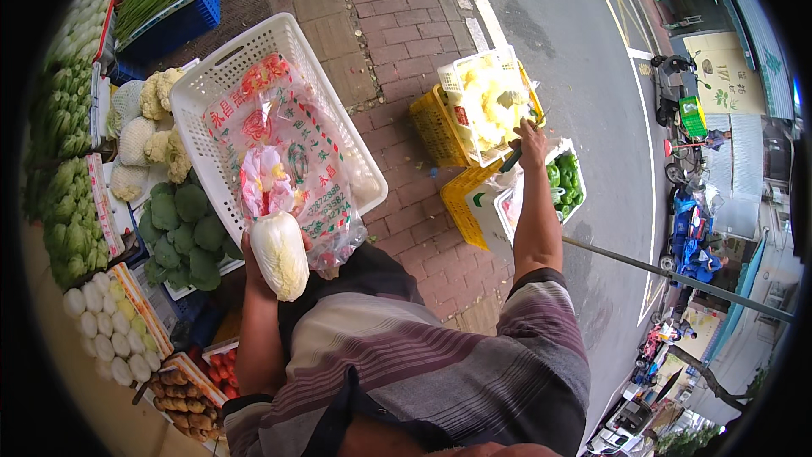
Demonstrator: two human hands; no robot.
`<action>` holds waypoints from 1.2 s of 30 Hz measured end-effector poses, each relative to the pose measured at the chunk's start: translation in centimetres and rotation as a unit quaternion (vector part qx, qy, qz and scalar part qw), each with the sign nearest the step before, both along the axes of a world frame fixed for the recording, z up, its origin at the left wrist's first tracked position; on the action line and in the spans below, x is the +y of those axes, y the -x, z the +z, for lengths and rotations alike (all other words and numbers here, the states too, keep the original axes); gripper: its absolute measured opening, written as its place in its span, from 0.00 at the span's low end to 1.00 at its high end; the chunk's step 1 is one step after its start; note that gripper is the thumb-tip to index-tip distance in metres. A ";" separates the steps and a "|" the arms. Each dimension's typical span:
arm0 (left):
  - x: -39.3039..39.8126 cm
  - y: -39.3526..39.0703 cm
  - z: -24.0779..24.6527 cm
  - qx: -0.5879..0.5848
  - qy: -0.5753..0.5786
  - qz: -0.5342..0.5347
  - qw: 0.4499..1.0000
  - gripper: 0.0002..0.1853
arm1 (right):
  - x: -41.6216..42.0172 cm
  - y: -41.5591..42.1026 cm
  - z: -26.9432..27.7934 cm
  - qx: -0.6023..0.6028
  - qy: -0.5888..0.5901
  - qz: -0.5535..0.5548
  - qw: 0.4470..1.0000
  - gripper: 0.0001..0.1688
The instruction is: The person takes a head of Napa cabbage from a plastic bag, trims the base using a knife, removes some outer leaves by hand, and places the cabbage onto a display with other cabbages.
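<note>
My left hand (253,264) holds a pale napa cabbage (279,257) from beneath, with fingertips showing on its right side. The cabbage is over the near edge of a white perforated plastic crate (279,30). Inside that crate lie a printed clear plastic bag (317,158) and a crumpled pink-and-white wrapper (266,178). My right hand (531,143) is stretched out to the right, gripping a dark, narrow tool (510,160) that looks like a knife. Beside the hand, a white plastic basket (451,79) holds bright yellow-white leafy trimmings (491,105).
Yellow crates (438,124) sit under the basket, with green peppers (564,184) in a white box nearby. Broccoli (184,228), cauliflower (158,92) and white radishes (113,327) line the left. A metal pole (634,260) crosses toward the road (590,95). Brick paving (406,44) lies between.
</note>
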State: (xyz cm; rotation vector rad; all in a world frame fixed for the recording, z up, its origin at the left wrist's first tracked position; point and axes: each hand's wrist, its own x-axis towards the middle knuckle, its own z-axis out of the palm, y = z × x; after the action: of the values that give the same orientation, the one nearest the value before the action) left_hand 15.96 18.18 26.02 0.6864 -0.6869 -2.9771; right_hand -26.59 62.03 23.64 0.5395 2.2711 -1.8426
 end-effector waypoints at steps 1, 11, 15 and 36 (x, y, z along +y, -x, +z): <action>0.0 0.1 0.0 0.002 0.004 0.004 1.000 0.53 | 1.7 0.1 -2.6 -0.041 -0.049 0.020 0.998 0.19; -3.0 -4.9 0.0 0.082 -0.138 0.128 0.979 0.51 | -14.2 -13.1 -6.6 -0.070 -0.066 0.291 0.952 0.19; -4.9 -7.6 1.8 0.043 -0.037 0.220 0.974 0.42 | -20.5 -13.6 -0.6 -0.002 -0.062 0.337 0.939 0.19; -22.1 -46.1 0.3 -0.016 0.092 0.680 0.727 0.31 | -57.9 -53.3 4.5 -0.158 -0.123 0.774 0.600 0.27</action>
State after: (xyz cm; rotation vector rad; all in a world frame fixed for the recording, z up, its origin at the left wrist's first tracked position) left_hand 62.06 -3.88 26.33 0.7295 -0.2216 -1.4983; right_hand 26.72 4.14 28.15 -0.8557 1.5134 -0.4211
